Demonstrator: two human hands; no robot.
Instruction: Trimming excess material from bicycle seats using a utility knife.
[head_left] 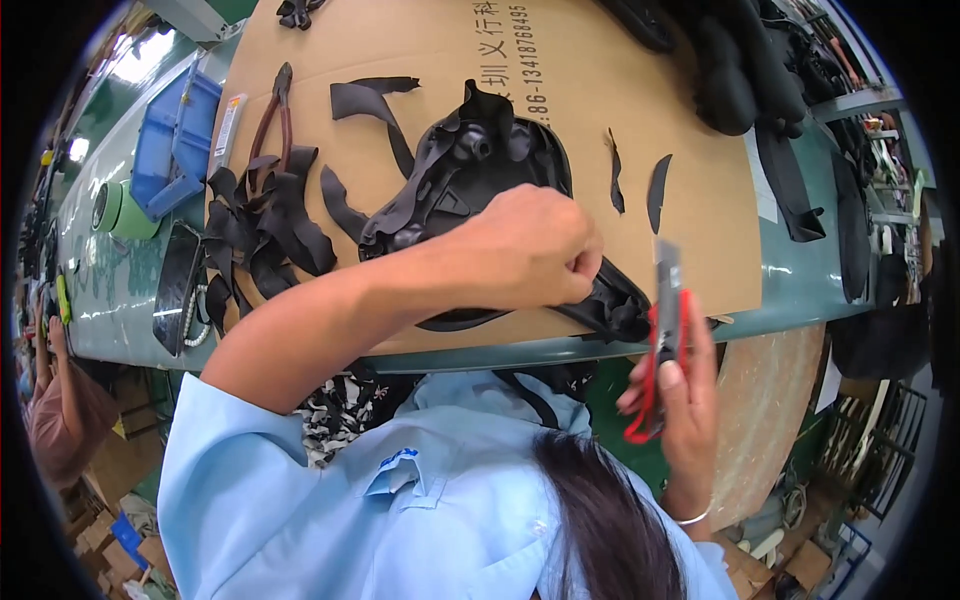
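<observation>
My left hand [530, 250] is closed on the edge of a black moulded saddle-shaped part [480, 160] that lies upside down on a brown cardboard sheet [580, 70]. It pinches the black covering near the part's narrow end [615, 300]. My right hand [680, 390] holds a red utility knife [665, 320] with its blade out, pointing up, just off the table's near edge and right of the part. My light blue sleeve crosses the lower left.
Black trimmed strips [265, 225] pile left of the part, beside red-handled pliers [272, 120]. Two thin offcuts [640, 185] lie to the right. A blue bin [175, 140], green tape roll [115, 208] and phone [178, 285] sit on the green table. More black parts [740, 60] stack far right.
</observation>
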